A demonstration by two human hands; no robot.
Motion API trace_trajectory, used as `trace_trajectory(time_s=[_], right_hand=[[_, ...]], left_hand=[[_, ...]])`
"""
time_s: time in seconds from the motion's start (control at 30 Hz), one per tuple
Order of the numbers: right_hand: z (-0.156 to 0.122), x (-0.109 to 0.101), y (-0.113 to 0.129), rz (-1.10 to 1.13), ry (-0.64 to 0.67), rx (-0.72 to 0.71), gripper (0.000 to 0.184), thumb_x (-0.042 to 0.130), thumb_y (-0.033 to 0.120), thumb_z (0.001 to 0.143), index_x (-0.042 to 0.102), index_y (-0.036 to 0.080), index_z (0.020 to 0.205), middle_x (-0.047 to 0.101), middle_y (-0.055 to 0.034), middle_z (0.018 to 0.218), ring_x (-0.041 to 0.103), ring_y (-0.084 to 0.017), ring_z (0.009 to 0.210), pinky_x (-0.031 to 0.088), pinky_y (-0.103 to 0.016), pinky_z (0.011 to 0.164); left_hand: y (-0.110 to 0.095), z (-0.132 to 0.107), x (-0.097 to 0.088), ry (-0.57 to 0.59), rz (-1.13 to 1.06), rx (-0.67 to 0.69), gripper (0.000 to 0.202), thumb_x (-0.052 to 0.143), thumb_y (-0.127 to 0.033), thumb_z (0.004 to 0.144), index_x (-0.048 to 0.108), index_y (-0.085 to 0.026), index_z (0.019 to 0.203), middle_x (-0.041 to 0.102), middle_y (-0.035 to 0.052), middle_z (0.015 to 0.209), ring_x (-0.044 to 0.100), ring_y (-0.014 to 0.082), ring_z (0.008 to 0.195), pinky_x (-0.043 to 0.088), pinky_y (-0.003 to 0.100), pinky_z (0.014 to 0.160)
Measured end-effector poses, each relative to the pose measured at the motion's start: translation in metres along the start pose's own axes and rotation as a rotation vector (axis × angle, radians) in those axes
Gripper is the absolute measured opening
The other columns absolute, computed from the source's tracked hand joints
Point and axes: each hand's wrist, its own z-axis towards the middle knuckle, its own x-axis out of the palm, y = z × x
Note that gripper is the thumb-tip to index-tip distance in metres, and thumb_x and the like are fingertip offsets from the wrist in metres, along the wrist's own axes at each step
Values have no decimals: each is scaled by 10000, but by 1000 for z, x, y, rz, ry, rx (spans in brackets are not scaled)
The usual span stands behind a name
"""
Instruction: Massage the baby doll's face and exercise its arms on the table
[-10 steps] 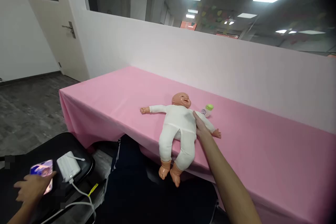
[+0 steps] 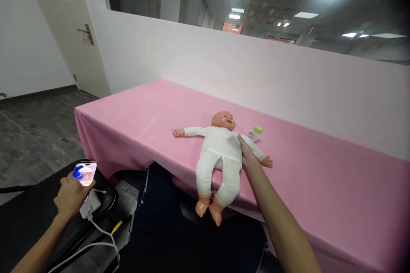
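Note:
In the head view, my left hand (image 2: 72,192) is closed around a smartphone (image 2: 85,173) with a lit, colourful screen, held above a black chair. Just below it lies a white power bank (image 2: 90,205), partly hidden by the hand. A baby doll (image 2: 221,145) in a white cloth suit lies face up on the pink tablecloth, arms spread and feet over the front edge. My right hand (image 2: 247,152) grips the side of the doll's torso, thumb on its front; the other fingers are hidden. Beside the doll's arm lies a small bottle (image 2: 255,134) with a green cap.
The pink tablecloth (image 2: 320,170) covers a long table against a white wall with a window above. A black chair seat (image 2: 28,217) stands at the left, with a white cable (image 2: 102,232) hanging from the power bank. A door (image 2: 68,30) is at the back left.
My left hand has lifted the smartphone off the chair seat and moved right and away from me, over the power bank. My right hand stays on the doll.

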Motion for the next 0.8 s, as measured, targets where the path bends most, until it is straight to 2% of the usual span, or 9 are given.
trace_trajectory(time_s=[0.1, 0.23, 0.37, 0.5, 0.57, 0.73, 0.8], right_hand=[[-1, 2, 1, 23, -73, 135, 407, 601, 482, 1022, 726, 96, 1000, 788, -154, 1035, 736, -208, 995, 596, -311, 873], [2, -4, -4, 37, -92, 46, 191, 753, 360, 923, 733, 183, 991, 800, -72, 1045, 722, -201, 1091, 602, -262, 956], [-11, -25, -14, -57, -89, -18, 232, 841, 356, 826, 744, 215, 982, 803, -56, 1068, 707, -230, 1176, 601, -287, 1008], [-58, -46, -24, -68, -52, -47, 361, 829, 409, 851, 751, 224, 1152, 741, -95, 1327, 645, -264, 1324, 575, -335, 1076], [-88, -53, -30, -48, -52, -58, 440, 814, 460, 867, 734, 231, 1234, 696, -106, 1413, 621, -279, 1361, 552, -369, 1115], [-150, -70, -48, -94, -113, -34, 542, 834, 563, 813, 741, 264, 1255, 660, -108, 1466, 626, -336, 1352, 475, -475, 1193], [-167, -80, -54, -123, -138, -28, 544, 832, 587, 799, 757, 268, 1233, 670, -121, 1451, 646, -365, 1322, 469, -518, 1190]], left_hand=[[-9, 0, -3, -4, -23, 57, 820, 335, -717, 1007, 303, -67, 1506, 564, 217, 1325, 686, 393, 1077, 552, 435, 795], [-13, -2, -4, -19, -59, 102, 816, 363, -697, 1011, 317, -48, 1503, 561, 247, 1313, 681, 404, 1056, 546, 466, 793], [-6, 1, 0, 18, -49, 55, 768, 394, -711, 993, 365, -87, 1438, 579, 199, 1278, 678, 384, 1042, 558, 453, 778], [11, 5, 13, 18, -10, -55, 715, 485, -711, 944, 394, -150, 1378, 604, 137, 1243, 685, 364, 1037, 565, 413, 758], [20, 6, 20, 7, 7, -108, 732, 490, -720, 932, 390, -146, 1376, 607, 142, 1256, 687, 375, 1053, 567, 416, 756], [43, 1, 32, 9, -6, -206, 836, 487, -711, 931, 362, -39, 1413, 573, 273, 1343, 675, 433, 1116, 565, 496, 819], [54, 2, 37, 15, -30, -276, 839, 503, -698, 924, 358, -39, 1423, 556, 297, 1383, 661, 457, 1161, 557, 545, 859]])
